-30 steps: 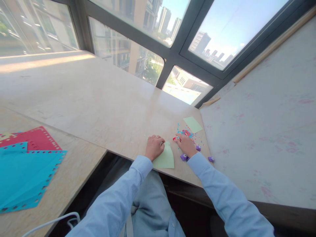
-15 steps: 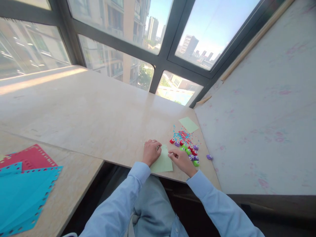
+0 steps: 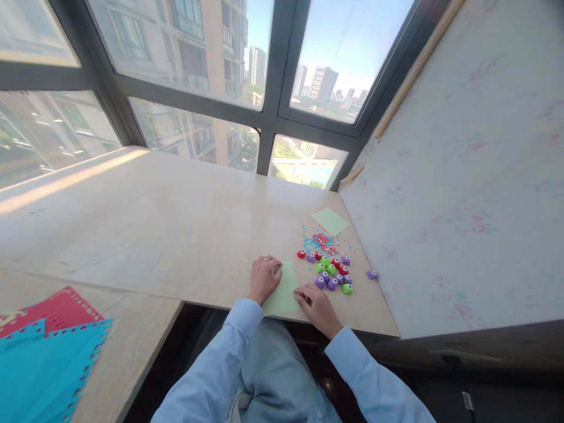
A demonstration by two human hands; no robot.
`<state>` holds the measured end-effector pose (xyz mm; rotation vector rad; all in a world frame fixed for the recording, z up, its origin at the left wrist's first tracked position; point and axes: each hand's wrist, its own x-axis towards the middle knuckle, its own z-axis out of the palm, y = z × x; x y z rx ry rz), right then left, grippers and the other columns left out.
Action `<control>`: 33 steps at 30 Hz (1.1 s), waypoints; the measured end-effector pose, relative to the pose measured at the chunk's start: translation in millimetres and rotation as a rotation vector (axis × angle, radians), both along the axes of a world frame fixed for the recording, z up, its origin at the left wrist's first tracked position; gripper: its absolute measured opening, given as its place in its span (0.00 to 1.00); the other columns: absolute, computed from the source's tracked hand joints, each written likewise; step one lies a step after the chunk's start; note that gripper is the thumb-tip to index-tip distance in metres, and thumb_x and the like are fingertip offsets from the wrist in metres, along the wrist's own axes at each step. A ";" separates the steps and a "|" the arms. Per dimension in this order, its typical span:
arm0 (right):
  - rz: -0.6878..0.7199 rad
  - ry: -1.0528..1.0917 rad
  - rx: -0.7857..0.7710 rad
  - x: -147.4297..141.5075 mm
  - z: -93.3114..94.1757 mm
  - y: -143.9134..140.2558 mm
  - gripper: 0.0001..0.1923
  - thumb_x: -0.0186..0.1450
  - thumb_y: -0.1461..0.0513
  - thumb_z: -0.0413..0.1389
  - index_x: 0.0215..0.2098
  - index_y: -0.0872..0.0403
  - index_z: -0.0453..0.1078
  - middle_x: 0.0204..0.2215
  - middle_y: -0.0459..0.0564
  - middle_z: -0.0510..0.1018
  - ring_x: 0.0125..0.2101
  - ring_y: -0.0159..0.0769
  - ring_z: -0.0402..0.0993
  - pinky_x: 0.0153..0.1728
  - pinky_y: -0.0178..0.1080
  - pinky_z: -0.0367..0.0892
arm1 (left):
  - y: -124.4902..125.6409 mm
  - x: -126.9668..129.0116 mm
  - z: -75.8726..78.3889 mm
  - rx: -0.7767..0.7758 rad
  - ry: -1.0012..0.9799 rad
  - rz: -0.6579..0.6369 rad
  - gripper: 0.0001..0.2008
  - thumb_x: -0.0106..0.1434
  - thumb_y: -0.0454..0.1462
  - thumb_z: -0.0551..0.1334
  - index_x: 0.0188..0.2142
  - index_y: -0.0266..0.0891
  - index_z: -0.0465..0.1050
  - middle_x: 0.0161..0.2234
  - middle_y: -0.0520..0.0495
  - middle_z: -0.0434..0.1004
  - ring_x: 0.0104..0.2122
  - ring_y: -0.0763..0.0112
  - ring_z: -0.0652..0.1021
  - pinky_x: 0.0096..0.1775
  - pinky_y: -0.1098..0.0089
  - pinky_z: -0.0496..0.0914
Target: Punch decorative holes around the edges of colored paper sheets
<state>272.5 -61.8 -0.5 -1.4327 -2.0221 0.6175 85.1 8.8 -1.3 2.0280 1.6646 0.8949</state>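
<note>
A sheet of pale green paper (image 3: 284,294) lies at the front edge of the counter, partly under my left hand (image 3: 265,278). That hand rests on the sheet's left side with its fingers curled and the thumb against the forefinger; what sits between them is too small to make out. At the sheet's right edge is my right hand (image 3: 318,306), its thumb and forefinger pinched together. Whether it grips the paper or some tiny piece cannot be seen. Just beyond it stands a group of small red, green and purple hole punches (image 3: 331,268) with round white-and-dark buttons.
Red and blue paper bits (image 3: 321,242) are scattered behind the punches, near another pale green sheet (image 3: 331,221). A lone purple punch (image 3: 372,274) sits by the wall (image 3: 462,235). Blue (image 3: 48,376) and red sheets (image 3: 66,308) with punched edges lie on the left counter.
My right hand has moved down along the sheet's right edge, uncovering more punches. My left hand stays on the paper. The camera view has shifted slightly.
</note>
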 end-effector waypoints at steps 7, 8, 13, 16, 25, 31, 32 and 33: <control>-0.080 0.043 0.195 -2.2 -12.8 -4.0 0.09 0.67 0.66 0.52 0.36 0.54 0.75 0.30 0.50 0.75 0.32 0.36 0.72 0.35 0.36 0.66 | 0.2 3.7 2.7 -0.032 0.077 0.022 0.07 0.60 0.33 0.62 0.36 0.41 0.79 0.41 0.45 0.79 0.45 0.59 0.74 0.48 0.59 0.64; -0.090 0.045 0.208 -2.9 -13.7 -4.6 0.09 0.67 0.66 0.52 0.36 0.54 0.75 0.30 0.49 0.75 0.32 0.36 0.72 0.35 0.36 0.66 | 1.0 4.2 4.3 -0.042 0.084 0.020 0.07 0.60 0.33 0.62 0.37 0.41 0.79 0.41 0.45 0.79 0.46 0.59 0.74 0.48 0.59 0.64; -0.114 0.084 0.250 -1.8 -15.8 -5.9 0.09 0.67 0.66 0.52 0.37 0.54 0.75 0.29 0.49 0.75 0.31 0.35 0.72 0.34 0.36 0.67 | -1.5 -2.8 19.1 -0.041 -0.053 -0.019 0.08 0.61 0.33 0.61 0.40 0.38 0.77 0.41 0.45 0.80 0.43 0.63 0.77 0.48 0.62 0.68; -0.130 0.122 0.267 0.1 -16.0 -6.4 0.09 0.68 0.66 0.52 0.37 0.55 0.75 0.29 0.49 0.75 0.29 0.34 0.71 0.33 0.35 0.67 | -17.2 -17.5 23.2 0.060 -0.134 0.075 0.09 0.64 0.34 0.58 0.40 0.39 0.76 0.41 0.46 0.80 0.43 0.64 0.77 0.49 0.62 0.69; -0.114 0.123 0.299 0.2 -15.4 -7.8 0.09 0.68 0.67 0.52 0.37 0.55 0.75 0.29 0.49 0.75 0.28 0.33 0.71 0.31 0.35 0.67 | -77.8 -32.7 -5.5 0.127 0.245 0.059 0.12 0.67 0.38 0.57 0.47 0.39 0.74 0.53 0.39 0.74 0.56 0.53 0.71 0.53 0.51 0.65; -0.120 0.120 0.298 -0.5 -14.5 -7.7 0.09 0.68 0.67 0.51 0.37 0.55 0.75 0.28 0.48 0.74 0.27 0.32 0.70 0.30 0.34 0.66 | -69.3 -22.0 -8.1 0.147 0.320 -0.055 0.15 0.69 0.39 0.54 0.52 0.40 0.72 0.58 0.40 0.70 0.61 0.54 0.67 0.58 0.49 0.60; -0.126 0.121 0.299 -0.7 -14.5 -7.8 0.09 0.68 0.67 0.51 0.37 0.55 0.75 0.27 0.48 0.74 0.27 0.32 0.70 0.30 0.34 0.66 | -66.7 -22.3 -8.4 0.147 0.321 -0.073 0.15 0.69 0.39 0.54 0.52 0.40 0.72 0.58 0.40 0.70 0.60 0.55 0.68 0.58 0.49 0.60; -0.133 0.121 0.301 -1.0 -14.4 -8.0 0.09 0.68 0.67 0.51 0.37 0.55 0.75 0.27 0.48 0.74 0.27 0.32 0.69 0.30 0.34 0.66 | -64.6 -23.2 -8.9 0.150 0.320 -0.085 0.15 0.69 0.39 0.55 0.52 0.39 0.72 0.58 0.40 0.70 0.60 0.55 0.68 0.58 0.49 0.60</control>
